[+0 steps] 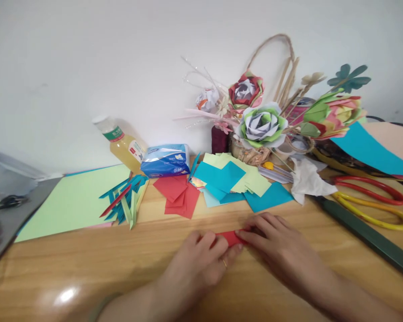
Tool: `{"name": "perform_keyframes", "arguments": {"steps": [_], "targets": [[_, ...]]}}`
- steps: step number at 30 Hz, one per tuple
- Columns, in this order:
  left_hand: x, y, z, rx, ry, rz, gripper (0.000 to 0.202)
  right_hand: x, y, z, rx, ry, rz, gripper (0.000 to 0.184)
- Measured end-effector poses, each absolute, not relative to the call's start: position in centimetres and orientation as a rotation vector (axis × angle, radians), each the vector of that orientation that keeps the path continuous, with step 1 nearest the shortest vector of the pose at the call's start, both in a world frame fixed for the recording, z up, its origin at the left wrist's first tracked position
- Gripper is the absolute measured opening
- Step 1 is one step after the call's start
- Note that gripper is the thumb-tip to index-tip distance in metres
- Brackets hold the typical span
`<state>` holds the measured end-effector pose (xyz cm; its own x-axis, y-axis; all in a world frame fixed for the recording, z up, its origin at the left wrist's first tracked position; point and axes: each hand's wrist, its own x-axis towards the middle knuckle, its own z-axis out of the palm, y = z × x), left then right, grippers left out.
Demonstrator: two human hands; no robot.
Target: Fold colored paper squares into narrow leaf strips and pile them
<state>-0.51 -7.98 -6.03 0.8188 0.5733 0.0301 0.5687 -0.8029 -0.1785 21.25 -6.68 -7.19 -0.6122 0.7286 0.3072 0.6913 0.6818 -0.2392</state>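
A small folded strip of red paper (231,238) lies on the wooden table between my hands. My left hand (206,255) grips its left part with curled fingers; a ring shows on one finger. At its right end, the fingertips of my right hand (275,237) press and pinch the paper. Just beyond sit several loose red paper squares (179,197) and a heap of light green and blue paper pieces (228,179). Folded blue, green and red paper strips (126,199) are piled to the left.
Against the wall stand a bottle of yellow drink (124,145), a blue tissue pack (166,160) and a basket (250,152) of paper flowers. Scissors with red and yellow handles (372,219) and a dark green long tool (369,237) lie right. Light green sheets (74,197) lie left.
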Motion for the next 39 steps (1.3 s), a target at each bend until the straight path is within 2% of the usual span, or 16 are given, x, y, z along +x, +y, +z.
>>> {"name": "perform_keyframes", "arguments": {"steps": [10, 18, 21, 27, 32, 35, 39], "targets": [[-2.6, -8.6, -6.2, -2.833, -0.892, 0.099, 0.039, 21.6, -6.7, -7.3, -1.103, -2.514, 0.128, 0.024], [-5.6, -9.3, -5.5, -2.836, -0.907, -0.077, 0.024, 21.6, -6.6, -7.4, -1.098, -2.522, 0.12, 0.025], [-5.7, -9.1, -5.4, -2.815, -0.922, -0.216, 0.03, 21.6, -6.7, -7.0, -1.092, -2.552, 0.104, 0.026], [-5.2, -8.9, -6.6, -2.822, -1.061, -0.403, 0.038, 19.8, -8.7, -6.7, -1.11, -2.535, -0.176, 0.028], [-5.9, -9.2, -7.4, -2.855, -1.047, -0.302, 0.022, 16.7, -10.2, -7.3, -0.989, -2.537, -0.302, 0.031], [-6.2, -9.2, -7.4, -2.853, -1.032, -0.28, 0.021, 16.5, -10.2, -7.2, -0.967, -2.529, -0.337, 0.03], [-6.0, -9.1, -7.2, -2.856, -1.359, -0.43, 0.02, 18.7, -9.8, -6.6, -0.988, -2.506, -0.375, 0.033]]}}
